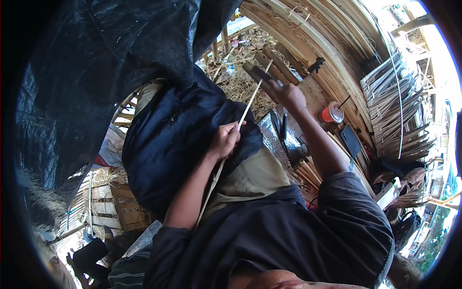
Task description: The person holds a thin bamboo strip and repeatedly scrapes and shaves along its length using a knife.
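My left hand (225, 140) is closed around a long thin pale bamboo strip (250, 103), which runs from beside my left forearm up and away from me. My right hand (288, 94) is stretched out further and grips a dark-bladed knife (259, 73) whose blade meets the far end of the strip. A dark blue cloth (173, 139) lies over my lap beneath the left hand.
A red cup with a straw (332, 114) and a dark phone (350, 139) rest on a wooden surface at right. Bundles of split bamboo strips (394, 101) are stacked behind. A black tarp (96, 62) hangs at left. Straw litter (240, 84) covers the ground ahead.
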